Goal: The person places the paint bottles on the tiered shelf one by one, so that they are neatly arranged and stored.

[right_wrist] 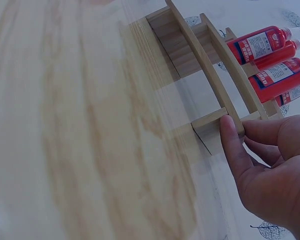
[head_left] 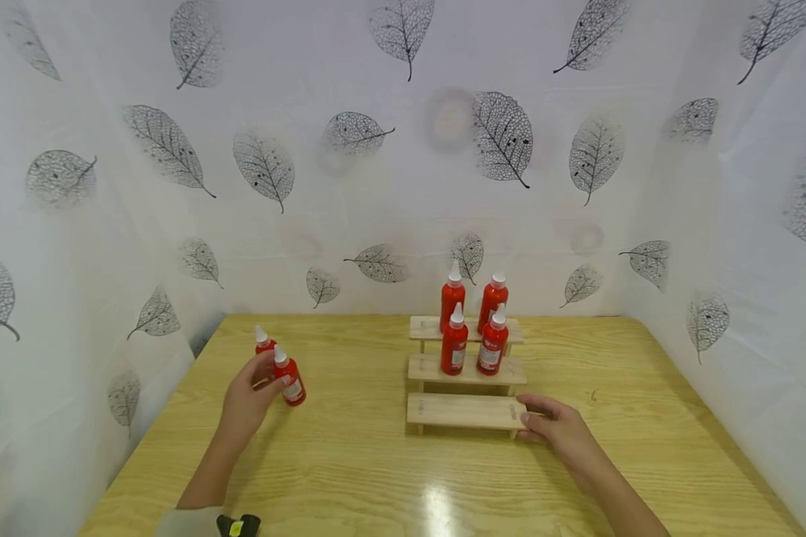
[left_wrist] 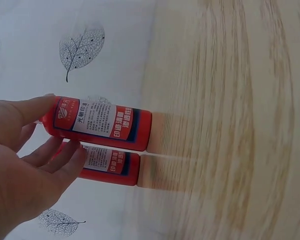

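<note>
My left hand (head_left: 251, 395) pinches a red bottle (head_left: 292, 382) with a white pointed cap between thumb and fingers, at the left of the table. Just behind it stands a second red bottle (head_left: 264, 344), partly hidden by the hand and the first bottle. At the right, my right hand (head_left: 559, 431) grips the end of the lowest step (head_left: 466, 411) of a three-step wooden rack, thumb in front. Two red bottles (head_left: 454, 343) stand on the middle step, and two more (head_left: 451, 298) on the top step. White printed labels show on the held bottle (left_wrist: 102, 122) in the left wrist view.
The wood-grain table (head_left: 349, 462) carries the rack right of centre. White curtains (head_left: 349, 201) printed with dark leaves close off the back and both sides. A black strap (head_left: 238, 525) is around the left wrist.
</note>
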Motion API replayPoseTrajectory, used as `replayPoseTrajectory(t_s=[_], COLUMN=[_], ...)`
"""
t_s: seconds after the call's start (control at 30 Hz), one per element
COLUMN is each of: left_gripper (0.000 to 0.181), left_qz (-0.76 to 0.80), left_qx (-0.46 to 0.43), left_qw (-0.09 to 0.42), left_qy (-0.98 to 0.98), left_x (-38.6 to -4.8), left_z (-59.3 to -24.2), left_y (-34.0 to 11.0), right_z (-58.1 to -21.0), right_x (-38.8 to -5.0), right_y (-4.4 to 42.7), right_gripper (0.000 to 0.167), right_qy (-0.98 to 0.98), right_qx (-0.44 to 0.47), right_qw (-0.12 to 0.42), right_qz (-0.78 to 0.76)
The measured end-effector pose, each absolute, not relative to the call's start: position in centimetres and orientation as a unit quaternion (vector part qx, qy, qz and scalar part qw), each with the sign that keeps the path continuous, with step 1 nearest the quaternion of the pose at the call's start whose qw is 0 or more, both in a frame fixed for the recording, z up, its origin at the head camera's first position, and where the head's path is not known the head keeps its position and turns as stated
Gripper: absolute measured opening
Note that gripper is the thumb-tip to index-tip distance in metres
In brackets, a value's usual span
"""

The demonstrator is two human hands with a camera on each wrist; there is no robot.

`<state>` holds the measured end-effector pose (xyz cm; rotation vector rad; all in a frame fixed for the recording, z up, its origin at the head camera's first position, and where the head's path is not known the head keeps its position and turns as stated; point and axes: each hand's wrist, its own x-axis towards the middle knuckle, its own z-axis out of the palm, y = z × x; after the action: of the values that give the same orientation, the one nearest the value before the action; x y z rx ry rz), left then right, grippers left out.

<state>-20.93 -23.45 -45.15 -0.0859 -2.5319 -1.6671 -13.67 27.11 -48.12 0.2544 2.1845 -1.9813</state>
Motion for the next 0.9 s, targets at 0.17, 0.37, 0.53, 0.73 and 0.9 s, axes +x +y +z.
replayPoseTrajectory(t_s=[0.17, 0.37, 0.53, 0.73, 0.9], left_gripper=[0.057, 0.055, 0.057, 0.061, 0.063], left_qz=[-0.551, -0.551, -0.545, -0.545, -0.540], left_qx=[-0.024, -0.026, -0.025, -0.022, -0.038], left_qw=[0.039, 0.054, 0.064, 0.045, 0.039], left_qy=[-0.833, -0.832, -0.836, -0.837, -0.840], left_x=[-21.2, -21.3, -21.3, -21.1, -20.8], left_z=[-45.5, -45.4, -45.1, -44.3, -43.4], left_y=[-23.5, -23.3, -23.0, -22.2, -20.6], right_z=[-48.1, -47.9, -47.9, -48.0, -48.0], right_x=[-13.7, -13.7, -13.7, -13.6, -13.6], right_y=[27.1, 27.0, 27.0, 27.1, 27.1], right_gripper=[0.051, 0.051, 0.051, 0.052, 0.052], right_qy=[0.734, 0.735, 0.735, 0.734, 0.733], right_qx=[0.085, 0.085, 0.089, 0.084, 0.086], right_qw=[0.090, 0.088, 0.088, 0.088, 0.088], right_qz=[-0.668, -0.667, -0.667, -0.668, -0.669])
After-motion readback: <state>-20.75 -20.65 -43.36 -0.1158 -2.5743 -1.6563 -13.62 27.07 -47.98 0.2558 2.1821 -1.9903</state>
